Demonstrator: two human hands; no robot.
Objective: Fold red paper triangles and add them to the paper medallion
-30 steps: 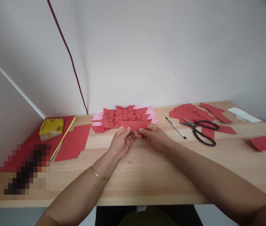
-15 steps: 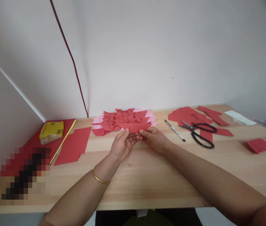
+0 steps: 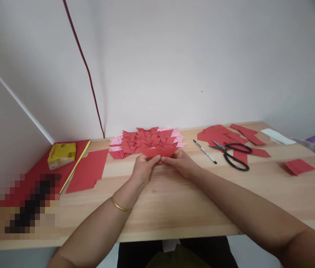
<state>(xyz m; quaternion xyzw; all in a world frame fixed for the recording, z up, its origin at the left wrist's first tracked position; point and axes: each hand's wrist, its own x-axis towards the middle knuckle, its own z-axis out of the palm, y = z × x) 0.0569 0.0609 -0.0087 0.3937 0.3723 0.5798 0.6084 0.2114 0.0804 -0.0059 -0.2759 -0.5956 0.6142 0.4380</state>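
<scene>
A piece of red paper (image 3: 159,152) is held up above the table, its lower edge pinched by both hands. My left hand (image 3: 143,168) is closed on it, thumb on the near side. My right hand (image 3: 184,163) grips the same paper, its thumb close to the left thumb near the middle. The other fingers are partly hidden behind the paper. Just beyond stand rows of folded red paper pieces (image 3: 146,137), with pink folded pieces (image 3: 115,142) at their sides.
Black-handled scissors (image 3: 235,149) lie on the right beside a pen (image 3: 205,152) and red paper scraps (image 3: 215,133). A folded red paper (image 3: 299,166) sits farther right, near a white strip (image 3: 279,136). On the left are red sheets (image 3: 89,171) and a yellow packet (image 3: 61,155).
Both thumbs have slid inward along the paper's lower edge and now nearly meet at the middle. The paper tilts differently, and the camera view has shifted slightly.
</scene>
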